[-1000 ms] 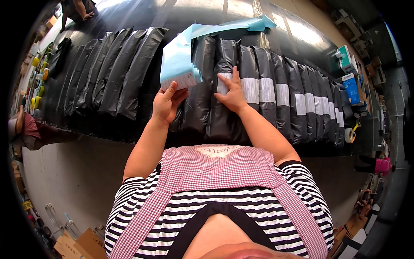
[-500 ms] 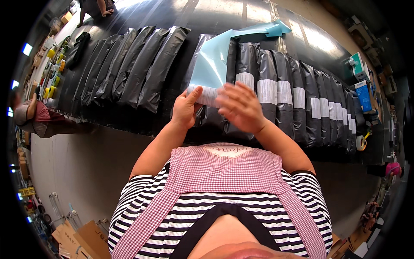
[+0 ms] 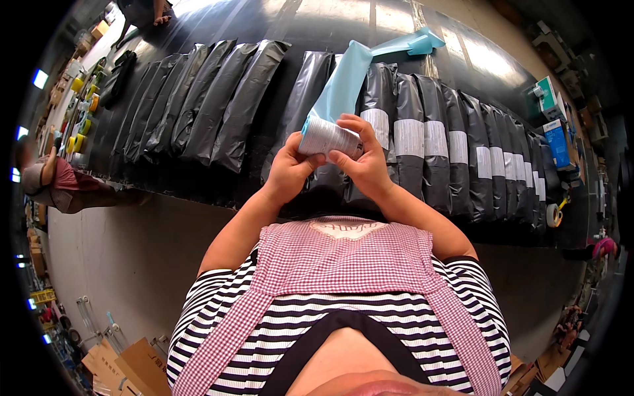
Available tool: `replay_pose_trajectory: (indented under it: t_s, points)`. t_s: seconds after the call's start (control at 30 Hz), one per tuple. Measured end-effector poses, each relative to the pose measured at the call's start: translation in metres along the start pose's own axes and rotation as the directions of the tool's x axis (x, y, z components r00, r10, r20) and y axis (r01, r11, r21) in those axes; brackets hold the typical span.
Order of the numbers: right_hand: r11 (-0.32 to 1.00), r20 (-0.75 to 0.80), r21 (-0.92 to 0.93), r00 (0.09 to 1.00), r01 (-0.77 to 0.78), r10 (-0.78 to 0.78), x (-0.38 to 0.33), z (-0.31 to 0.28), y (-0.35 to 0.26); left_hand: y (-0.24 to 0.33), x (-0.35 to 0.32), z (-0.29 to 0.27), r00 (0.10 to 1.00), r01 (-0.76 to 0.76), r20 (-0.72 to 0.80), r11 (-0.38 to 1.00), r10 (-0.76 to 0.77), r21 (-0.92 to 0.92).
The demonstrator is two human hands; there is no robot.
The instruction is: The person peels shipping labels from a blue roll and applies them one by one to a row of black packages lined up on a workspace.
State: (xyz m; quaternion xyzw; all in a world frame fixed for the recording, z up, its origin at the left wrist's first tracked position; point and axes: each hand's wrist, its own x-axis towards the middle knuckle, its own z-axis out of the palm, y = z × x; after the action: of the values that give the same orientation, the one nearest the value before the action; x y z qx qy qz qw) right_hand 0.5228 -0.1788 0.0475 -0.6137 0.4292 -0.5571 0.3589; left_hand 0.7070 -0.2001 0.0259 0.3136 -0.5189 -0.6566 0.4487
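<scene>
Between my two hands is a roll of white printed labels (image 3: 328, 140), held above the near edge of the black table. My left hand (image 3: 290, 170) grips its left end, thumb on the near side. Around the right end close the fingers and thumb of my right hand (image 3: 365, 162). From the roll a pale blue backing strip (image 3: 340, 86) runs away over the table and bends to the right. Beneath it lie long black plastic packages (image 3: 306, 92); those to the right, such as one package (image 3: 409, 105), carry a white label band.
More black packages without labels (image 3: 234, 105) lie in a row on the left. Tape rolls (image 3: 79, 140) line the table's far left. Boxes (image 3: 558, 145) and a tape roll (image 3: 552, 215) sit at the right end. Other people (image 3: 59, 175) stand at the left and far side.
My right hand, blurred and raised before, now grips the roll's right end. The roll has tilted and turned in my hands, and the blue strip has narrowed and twisted.
</scene>
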Motion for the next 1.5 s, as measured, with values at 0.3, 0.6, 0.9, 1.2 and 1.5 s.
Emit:
replay_pose_trajectory:
  t_s: [0.3,0.6,0.9,1.2,1.5]
  points:
    - [0.85,0.105,-0.422,0.948,0.315,-0.299,0.001,-0.017,-0.023,0.001,-0.004,0.01,0.993,-0.084,-0.086,0.996,0.083,0.0]
    - [0.812,0.231,-0.465,0.934,0.353,-0.274,0.017,-0.022,-0.015,0.002,0.0,0.006,0.984,0.001,-0.175,0.974,0.04,0.228]
    - [0.775,-0.044,0.432,0.848,-0.461,0.528,0.117,-0.104,-0.017,0.002,0.025,-0.064,0.929,0.296,-0.258,0.951,-0.265,0.086]
    - [0.808,0.105,-0.524,0.961,0.271,-0.254,0.056,-0.03,0.073,-0.03,0.043,-0.043,0.874,-0.023,-0.428,0.861,-0.229,-0.508]
    - [0.661,0.271,-0.696,0.955,0.28,-0.119,0.044,-0.023,0.091,-0.034,0.043,-0.049,0.881,-0.082,-0.417,0.795,-0.224,-0.601]
